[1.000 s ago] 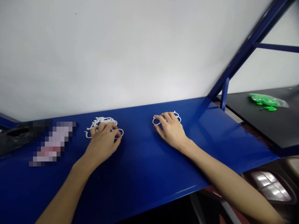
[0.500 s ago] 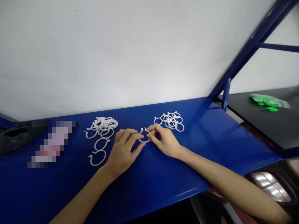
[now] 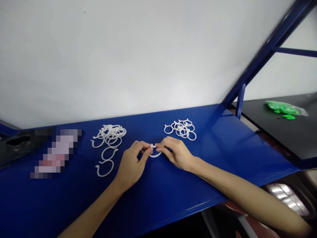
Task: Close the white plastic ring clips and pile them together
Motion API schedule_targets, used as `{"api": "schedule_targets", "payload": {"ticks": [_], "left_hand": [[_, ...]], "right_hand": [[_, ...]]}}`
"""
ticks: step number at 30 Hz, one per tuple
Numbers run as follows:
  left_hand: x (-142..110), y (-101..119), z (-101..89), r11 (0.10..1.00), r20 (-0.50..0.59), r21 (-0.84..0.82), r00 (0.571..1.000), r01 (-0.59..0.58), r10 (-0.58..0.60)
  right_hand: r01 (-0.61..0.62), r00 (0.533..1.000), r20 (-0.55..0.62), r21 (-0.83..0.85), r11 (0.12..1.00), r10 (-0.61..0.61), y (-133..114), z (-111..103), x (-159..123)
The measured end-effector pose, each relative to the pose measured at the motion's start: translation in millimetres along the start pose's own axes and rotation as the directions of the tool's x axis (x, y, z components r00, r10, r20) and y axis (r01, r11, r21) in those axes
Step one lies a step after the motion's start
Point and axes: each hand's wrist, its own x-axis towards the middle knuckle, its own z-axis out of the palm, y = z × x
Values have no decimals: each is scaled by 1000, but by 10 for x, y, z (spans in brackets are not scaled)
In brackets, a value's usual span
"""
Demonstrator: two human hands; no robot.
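A white plastic ring (image 3: 155,154) sits between my two hands, just above the blue table (image 3: 173,185). My left hand (image 3: 132,163) pinches its left end and my right hand (image 3: 174,152) pinches its right end, the ends brought close together. A heap of open white rings (image 3: 109,134) lies to the left, with two loose open rings (image 3: 105,168) below it. A second heap of white rings (image 3: 182,129) lies beyond my right hand.
A blurred-out patch (image 3: 53,152) covers something at the table's left. A blue frame post (image 3: 239,100) rises at the right. Beyond it a black table (image 3: 279,132) carries a bag of green parts (image 3: 284,107). A white wall stands behind.
Both hands left the two heaps and met in the middle on one ring. Over the last half second the fingers drew the ring's ends together.
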Motion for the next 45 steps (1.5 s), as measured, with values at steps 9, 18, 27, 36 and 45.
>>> {"api": "schedule_targets", "payload": {"ticks": [9,18,27,36,45], "left_hand": [[49,-60,-40,972,37,107,977,-211,208],[296,-569,-501,593,-114,805,985,15,129],[272,-547,-582,592,-144,806,978,26,153],[131,-175,-266,719,-110,627,880,-300,463],[8,-99,-8,697,51,482,811,-531,583]], "right_hand": [[102,994,63,-206,973,-91,-40,-25,14],[-271,962,-217,-678,684,166,362,-465,126],[-311,941,-321,-695,648,107,359,-538,142],[-233,972,-26,-17,972,233,-25,-119,89],[-332,937,12,354,874,350,9,73,55]]}}
